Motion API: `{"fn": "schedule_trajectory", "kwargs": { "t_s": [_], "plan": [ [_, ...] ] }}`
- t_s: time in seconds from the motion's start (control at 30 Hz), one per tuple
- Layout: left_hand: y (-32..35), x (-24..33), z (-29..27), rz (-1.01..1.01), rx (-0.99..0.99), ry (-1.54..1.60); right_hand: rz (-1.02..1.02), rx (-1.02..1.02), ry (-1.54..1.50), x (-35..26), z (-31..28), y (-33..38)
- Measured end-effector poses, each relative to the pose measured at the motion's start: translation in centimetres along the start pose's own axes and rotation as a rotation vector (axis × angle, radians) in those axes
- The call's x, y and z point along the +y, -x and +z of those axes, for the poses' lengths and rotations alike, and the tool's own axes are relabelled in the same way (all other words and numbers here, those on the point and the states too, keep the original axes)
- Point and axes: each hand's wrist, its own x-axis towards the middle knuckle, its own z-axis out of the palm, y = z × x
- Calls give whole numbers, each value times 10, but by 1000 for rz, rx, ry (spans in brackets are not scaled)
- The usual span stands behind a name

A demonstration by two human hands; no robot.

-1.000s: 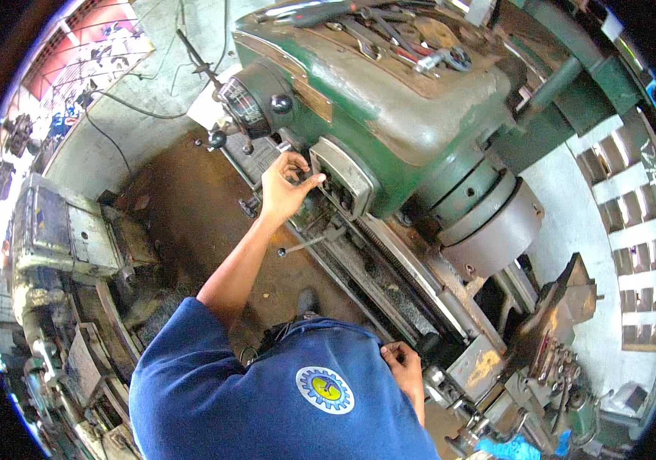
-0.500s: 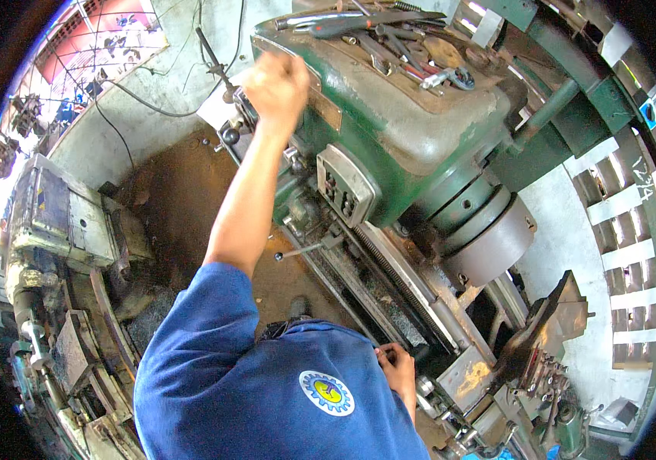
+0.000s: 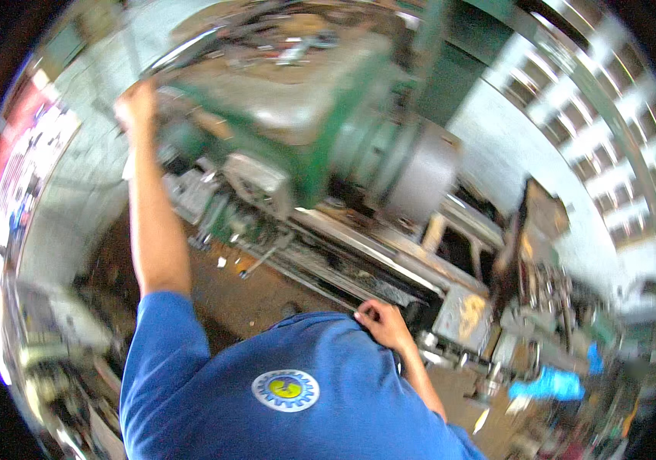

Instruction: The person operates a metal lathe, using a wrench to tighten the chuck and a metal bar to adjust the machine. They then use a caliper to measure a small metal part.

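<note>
Left arm stretched to the left end of the green headstock (image 3: 274, 107).
The left hand (image 3: 138, 103) is at or just beside that end; blur hides its grip, so I cannot tell whether it holds anything. The right hand (image 3: 383, 323) has its grip curled narrow by the blue shirt (image 3: 190, 399), contents hidden. Loose tools (image 3: 297, 47) lie toward the headstock's far edge. The step looks like a reach; the next move seems to call for sure finger contact there.
</note>
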Motion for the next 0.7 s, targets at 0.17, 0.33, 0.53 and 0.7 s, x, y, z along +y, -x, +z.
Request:
{"fn": "schedule_trajectory", "kwargs": {
  "t_s": [0.17,0.33,0.53,0.7],
  "plan": [
    [33,60,-50,-71,193,-219,-58,539,-169,-12,-70,-2],
    [154,246,-75,339,342,607,-126,1112,213,10,-167,-63],
    [253,408,-29,666,-416,942,-343,778,427,34,-220,-127],
    [282,448,37,495,-628,769,-350,647,315,31,-224,-126]
  ]
}}
